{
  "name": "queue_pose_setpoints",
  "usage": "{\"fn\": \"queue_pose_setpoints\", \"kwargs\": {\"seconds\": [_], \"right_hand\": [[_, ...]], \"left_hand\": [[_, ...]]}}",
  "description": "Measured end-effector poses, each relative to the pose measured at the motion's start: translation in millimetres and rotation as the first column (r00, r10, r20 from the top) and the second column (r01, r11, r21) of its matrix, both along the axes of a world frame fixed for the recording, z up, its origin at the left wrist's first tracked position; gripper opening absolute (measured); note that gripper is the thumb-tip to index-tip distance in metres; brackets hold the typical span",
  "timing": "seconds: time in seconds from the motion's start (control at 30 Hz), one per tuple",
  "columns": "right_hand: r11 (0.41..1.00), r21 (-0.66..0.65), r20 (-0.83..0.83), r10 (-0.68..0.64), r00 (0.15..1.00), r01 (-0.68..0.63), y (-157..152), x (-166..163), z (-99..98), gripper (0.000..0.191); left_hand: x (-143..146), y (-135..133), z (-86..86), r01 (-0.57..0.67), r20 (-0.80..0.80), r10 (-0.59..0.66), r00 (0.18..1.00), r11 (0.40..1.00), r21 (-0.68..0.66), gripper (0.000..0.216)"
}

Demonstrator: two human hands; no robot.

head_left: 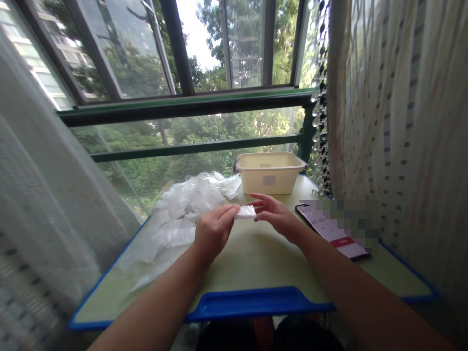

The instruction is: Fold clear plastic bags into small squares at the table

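Note:
My left hand pinches one end of a small white bundle, which looks like a folded plastic bag. It is held above the middle of the table. At the bundle's right end is my right hand, fingers apart and curved toward it. Whether a fingertip touches the bundle, I cannot tell. A heap of clear, crumpled plastic bags spreads over the left side of the table, beside and beyond my left hand.
A cream plastic bin stands at the table's back edge. To the right lies a phone with a lit screen. The table has a raised blue rim. Curtains hang at both sides, a window behind.

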State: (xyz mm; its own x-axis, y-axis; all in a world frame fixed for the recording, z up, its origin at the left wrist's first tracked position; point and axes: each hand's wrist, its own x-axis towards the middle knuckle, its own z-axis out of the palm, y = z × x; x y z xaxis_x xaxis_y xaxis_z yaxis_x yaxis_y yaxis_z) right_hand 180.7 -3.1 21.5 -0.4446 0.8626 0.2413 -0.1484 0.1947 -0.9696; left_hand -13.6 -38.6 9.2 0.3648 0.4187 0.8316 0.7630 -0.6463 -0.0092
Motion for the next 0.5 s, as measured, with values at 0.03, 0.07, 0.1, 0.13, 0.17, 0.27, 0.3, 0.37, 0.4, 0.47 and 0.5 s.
{"fn": "queue_pose_setpoints", "kwargs": {"seconds": [0.03,0.07,0.1,0.13,0.17,0.27,0.3,0.37,0.4,0.47,0.5], "right_hand": [[0.993,-0.109,-0.037,0.049,0.998,-0.052,-1,0,1.3,0.038],[0.976,-0.191,-0.064,0.091,0.994,-0.101,-1,0,2.0,0.032],[0.961,-0.242,-0.076,0.122,0.99,-0.137,-1,0,2.0,0.027],[0.952,-0.264,-0.074,0.138,0.988,-0.153,0,0,1.5,0.025],[0.954,-0.262,-0.064,0.132,0.989,-0.144,1,0,0.6,0.023],[0.976,-0.214,-0.033,0.024,0.999,-0.031,5,0,-2.9,0.019],[0.979,-0.204,-0.026,-0.017,1.0,0.011,7,0,-3.6,0.018],[0.977,-0.196,-0.019,-0.091,0.996,0.086,9,-1,-4.1,0.017],[0.974,-0.199,-0.018,-0.116,0.993,0.11,10,-1,-4.0,0.017],[0.971,-0.215,-0.023,-0.115,0.993,0.107,9,-1,-3.4,0.017],[0.972,-0.223,-0.021,-0.083,0.996,0.076,9,-1,-3.2,0.017]], "left_hand": [[0,0,0.0,-0.008,-0.017,0.008,1.0,1.0,0.015,0.027],[0,0,0.0,-0.01,-0.03,0.011,0.999,1.0,0.017,0.028],[1,0,0.0,-0.009,-0.041,0.009,0.999,1.0,0.006,0.028],[2,1,0.1,-0.007,-0.049,0.006,0.999,1.0,-0.011,0.029],[4,2,0.4,-0.005,-0.056,0.003,0.998,0.999,-0.037,0.031],[9,3,1.7,-0.02,-0.057,0.012,0.998,0.99,-0.136,0.042],[10,3,2.2,-0.028,-0.034,0.022,0.999,0.985,-0.173,0.047],[12,3,2.6,-0.031,0.071,0.051,0.996,0.966,-0.257,0.051],[13,3,2.6,-0.022,0.137,0.067,0.988,0.952,-0.304,0.048],[14,2,2.0,0.008,0.232,0.092,0.968,0.917,-0.398,0.036],[14,3,1.5,0.024,0.253,0.097,0.963,0.899,-0.437,0.03]]}}
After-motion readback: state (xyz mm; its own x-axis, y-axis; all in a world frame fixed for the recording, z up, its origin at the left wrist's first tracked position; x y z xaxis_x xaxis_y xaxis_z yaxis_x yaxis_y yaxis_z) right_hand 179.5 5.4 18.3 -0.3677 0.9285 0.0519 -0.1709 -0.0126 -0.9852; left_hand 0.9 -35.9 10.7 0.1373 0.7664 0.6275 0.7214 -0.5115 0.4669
